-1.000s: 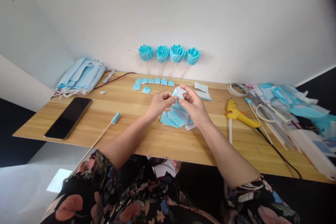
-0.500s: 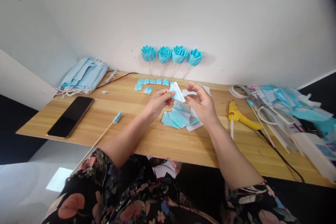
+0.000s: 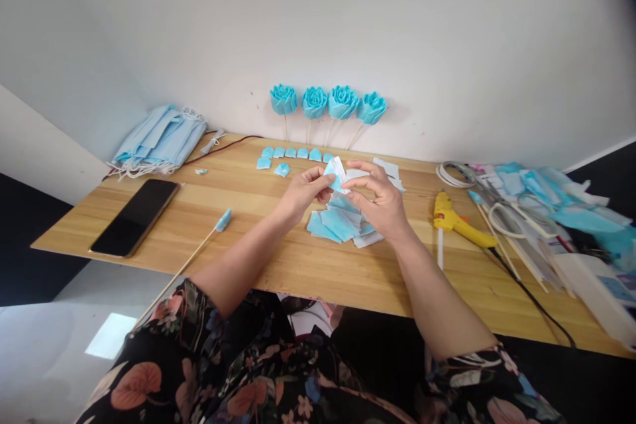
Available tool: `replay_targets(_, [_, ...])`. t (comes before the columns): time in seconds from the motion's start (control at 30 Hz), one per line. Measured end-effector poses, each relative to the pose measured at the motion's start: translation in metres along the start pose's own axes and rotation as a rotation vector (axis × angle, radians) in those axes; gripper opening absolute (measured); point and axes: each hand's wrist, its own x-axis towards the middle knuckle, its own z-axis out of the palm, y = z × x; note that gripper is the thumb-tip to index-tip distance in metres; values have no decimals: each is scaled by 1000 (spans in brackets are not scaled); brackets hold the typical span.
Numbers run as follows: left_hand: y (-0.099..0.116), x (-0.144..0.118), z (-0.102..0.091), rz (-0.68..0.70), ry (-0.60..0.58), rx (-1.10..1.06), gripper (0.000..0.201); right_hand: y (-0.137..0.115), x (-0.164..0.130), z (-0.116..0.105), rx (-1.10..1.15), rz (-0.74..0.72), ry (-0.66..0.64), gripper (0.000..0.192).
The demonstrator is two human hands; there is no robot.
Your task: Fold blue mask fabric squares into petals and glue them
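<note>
both hands (image 3: pixel 342 195) pinching blue piece (image 3: pixel 337 174) (no lettering)

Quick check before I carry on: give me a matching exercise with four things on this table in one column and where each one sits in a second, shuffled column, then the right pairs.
Things:
1. phone
2. glue gun
3. four blue roses
4. stack of face masks

Places:
A. far left corner of the table
B. leaning on the wall at the back
C. right of the right hand
D. near the front left edge, screen dark

Pairs: 1-D, 2-C, 3-B, 4-A
</note>
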Motion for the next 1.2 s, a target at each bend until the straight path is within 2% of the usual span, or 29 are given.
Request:
replay_targets(0.33, [2, -2, 4, 54, 32, 83, 28, 2, -1, 3, 72, 63, 34, 5])
replay_targets(0.5, [0, 0, 3, 61, 25, 101, 29, 7, -3, 8, 201, 136, 54, 7])
replay_targets(0.67, [1, -1, 3, 56, 21, 97, 30, 13, -3, 14, 329, 259, 79, 24])
replay_targets(0.9, [2, -1, 5, 48, 17, 89, 31, 12, -3, 15, 428, 326, 56, 49])
replay_targets(1.2, [-1, -1, 4, 40, 12, 93, 26, 12, -4, 16, 464, 425, 61, 52])
